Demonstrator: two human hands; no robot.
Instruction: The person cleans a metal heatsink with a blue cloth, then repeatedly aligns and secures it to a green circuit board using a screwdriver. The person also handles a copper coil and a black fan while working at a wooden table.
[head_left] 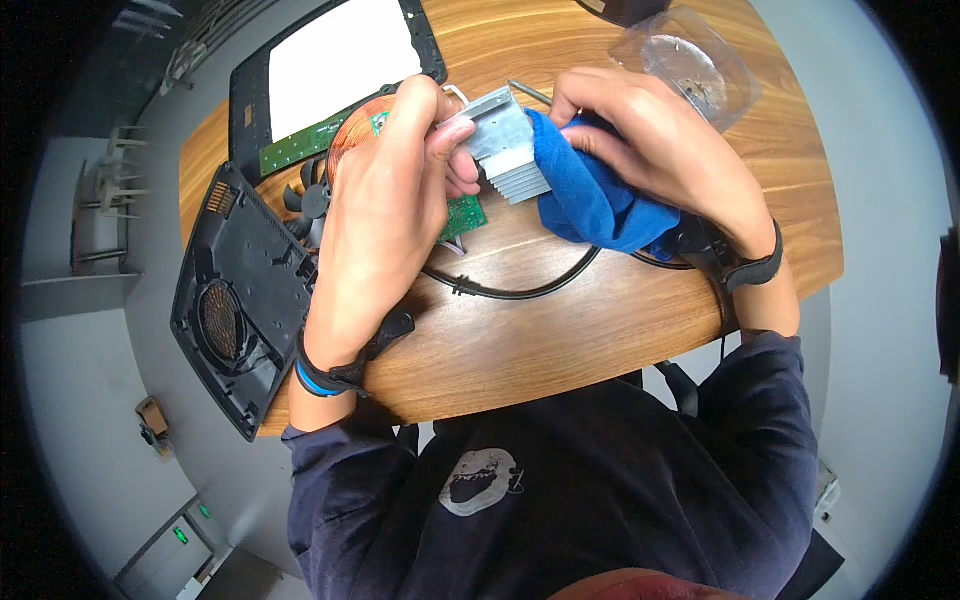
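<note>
My left hand (395, 185) is closed on a silver finned heat sink (503, 135), its thumb and fingers pinching the left end. Fins face down and toward me, while a flat plate side shows on top. My right hand (660, 135) grips a blue cloth (590, 195) and presses it against the heat sink's right end. Folds of the cloth hang below my right fingers and hide part of that end. Just under my left hand a green circuit board (463, 217) peeks out. Behind the same hand, a copper coil (355, 130) is partly covered.
A black plastic housing (250, 290) with a round vent lies at the left table edge, beside a small black fan (312, 203). Behind stands a black-framed white panel (345, 65). A clear plastic container (700, 65) is at the back right. A black cable (520, 293) curves across the wooden table.
</note>
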